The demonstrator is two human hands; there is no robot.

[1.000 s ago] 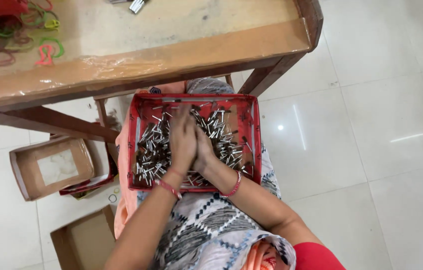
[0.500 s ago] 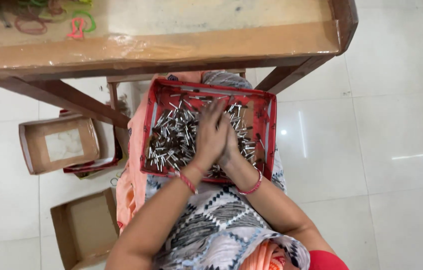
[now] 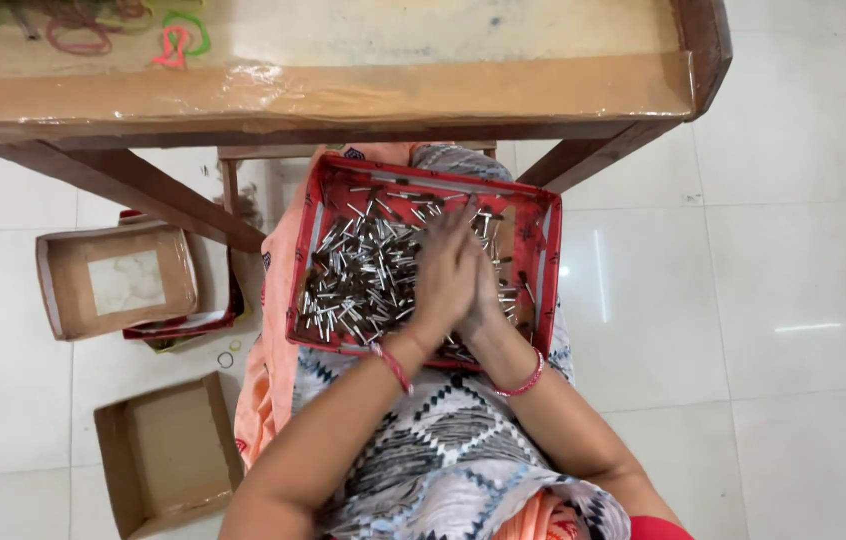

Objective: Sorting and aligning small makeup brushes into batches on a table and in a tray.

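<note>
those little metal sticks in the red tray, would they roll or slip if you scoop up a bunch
Probably. The metal sticks look thin, smooth and shiny, so some would likely slide out between the hands. Loose in the red tray, they'd shift easily. They look stiff, and the left hand overlaps the right hand.

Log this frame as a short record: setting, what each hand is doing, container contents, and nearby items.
setting: person seated at a wooden table, white tiled floor
container: red tray on the lap
contents: many small metal pins
left hand: pressed against the right hand over the pins; whether it holds any cannot be told
right hand: mostly hidden behind the left
wrists: red bangles
floor items: two open cardboard boxes
tabletop: coloured rubber bands
</note>
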